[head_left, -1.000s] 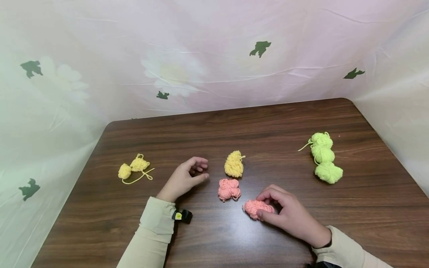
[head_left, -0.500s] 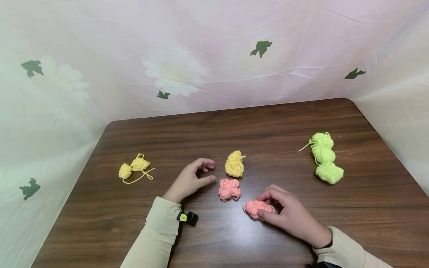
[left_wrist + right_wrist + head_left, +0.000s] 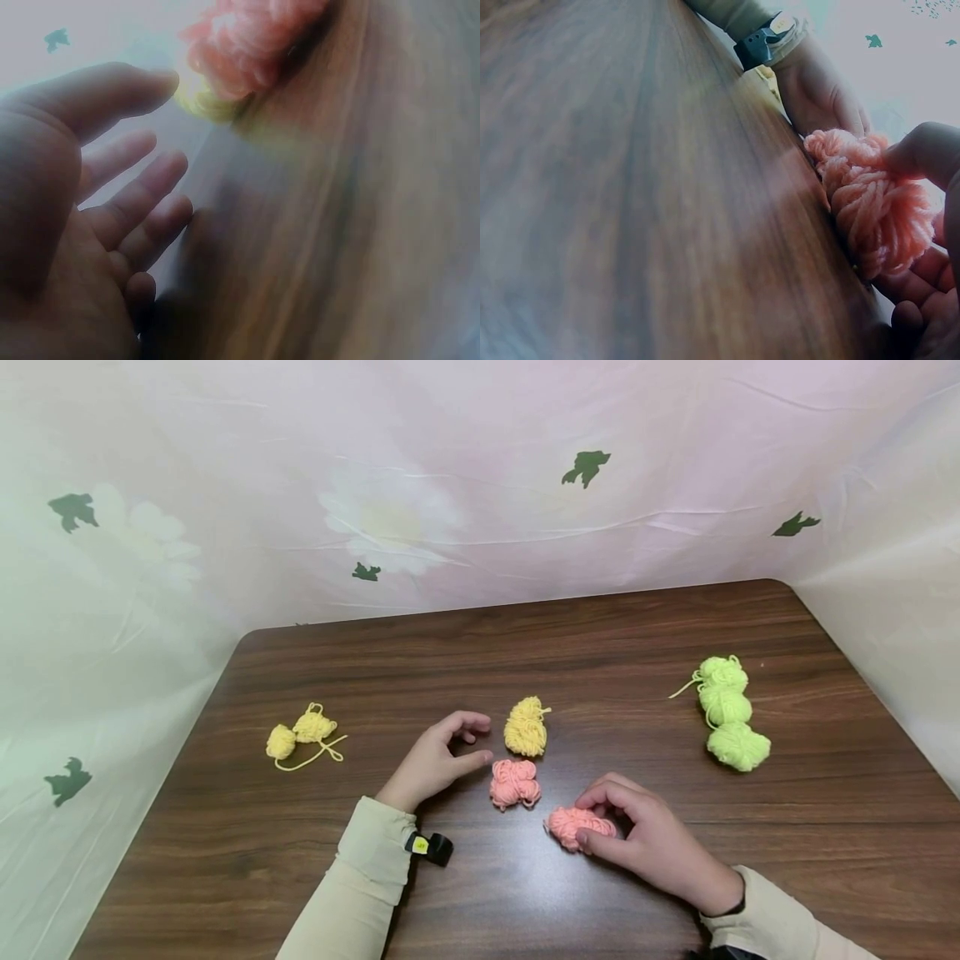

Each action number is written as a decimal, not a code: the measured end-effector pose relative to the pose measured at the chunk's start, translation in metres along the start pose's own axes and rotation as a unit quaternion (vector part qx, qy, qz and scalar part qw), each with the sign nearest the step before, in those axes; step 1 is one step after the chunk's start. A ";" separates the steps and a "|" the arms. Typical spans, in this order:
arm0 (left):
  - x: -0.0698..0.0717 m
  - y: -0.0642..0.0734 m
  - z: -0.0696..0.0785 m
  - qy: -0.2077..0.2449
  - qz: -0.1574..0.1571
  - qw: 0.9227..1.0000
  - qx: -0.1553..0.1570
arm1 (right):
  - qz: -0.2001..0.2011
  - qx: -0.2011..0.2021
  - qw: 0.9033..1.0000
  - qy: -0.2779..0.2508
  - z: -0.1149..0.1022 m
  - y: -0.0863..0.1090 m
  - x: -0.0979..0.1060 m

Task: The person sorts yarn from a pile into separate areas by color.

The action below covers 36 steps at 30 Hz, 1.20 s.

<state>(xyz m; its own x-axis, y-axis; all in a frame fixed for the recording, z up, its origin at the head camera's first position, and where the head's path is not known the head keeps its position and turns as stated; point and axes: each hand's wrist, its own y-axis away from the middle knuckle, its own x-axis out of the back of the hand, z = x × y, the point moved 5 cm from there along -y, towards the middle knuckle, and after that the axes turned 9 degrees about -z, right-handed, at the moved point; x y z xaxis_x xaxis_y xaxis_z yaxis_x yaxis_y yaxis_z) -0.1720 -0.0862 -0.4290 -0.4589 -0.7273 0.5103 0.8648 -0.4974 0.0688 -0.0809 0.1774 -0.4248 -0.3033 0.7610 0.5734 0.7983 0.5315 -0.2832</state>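
Observation:
In the head view my right hand (image 3: 648,835) holds a small pink yarn bundle (image 3: 573,828) between thumb and fingers, low over the table. The right wrist view shows the same pink bundle (image 3: 881,206) close up, with the thumb on top and fingers behind it. My left hand (image 3: 438,760) has its fingers loosely bent and nothing in its grasp. Just right of its thumb lies a second pink yarn bundle (image 3: 514,783), with a yellow yarn bundle (image 3: 527,727) behind that one. In the left wrist view the left hand (image 3: 97,195) is apart from the pink yarn (image 3: 247,45).
Two small yellow yarn balls (image 3: 300,732) with a loose tail lie at the left of the brown wooden table (image 3: 420,668). Several green yarn balls (image 3: 727,710) form a row at the right. A patterned cloth (image 3: 480,485) hangs around the table's back and sides.
My left hand has moved right, closer to the yellow and pink bundles in the middle. The right hand keeps its hold on the pink yarn bundle in the same place.

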 end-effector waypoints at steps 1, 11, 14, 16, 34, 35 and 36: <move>-0.001 0.000 0.000 -0.001 -0.001 1.000 0.001 | 0.000 0.000 1.000 -0.001 0.000 0.000 0.000; -0.003 -0.004 0.002 -0.008 -0.003 1.000 0.005 | -0.002 -0.003 1.000 0.001 0.001 0.000 0.000; -0.005 -0.006 0.003 -0.008 -0.004 1.000 0.000 | -0.002 -0.004 1.000 0.001 0.001 0.001 0.001; -0.007 -0.008 0.004 -0.008 -0.007 1.000 -0.003 | -0.001 -0.003 1.000 0.002 0.001 0.001 0.001; -0.019 -0.024 0.009 -0.071 0.006 0.997 0.010 | 0.002 0.009 1.000 0.002 0.001 0.000 0.000; -0.019 -0.025 0.010 -0.073 0.004 0.997 0.014 | 0.002 0.008 1.000 0.003 0.000 0.000 0.000; -0.020 -0.026 0.010 -0.075 0.004 0.997 0.017 | 0.001 0.006 1.000 0.004 0.000 0.000 0.000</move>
<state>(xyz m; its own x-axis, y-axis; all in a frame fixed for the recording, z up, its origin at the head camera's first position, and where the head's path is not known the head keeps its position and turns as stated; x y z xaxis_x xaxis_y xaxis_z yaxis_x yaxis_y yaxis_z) -0.1828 -0.0539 -0.4320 -0.4180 -0.6513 0.6334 0.8761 -0.4733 0.0915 -0.0814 0.1775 -0.4246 -0.2968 0.7595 0.5788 0.7924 0.5342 -0.2947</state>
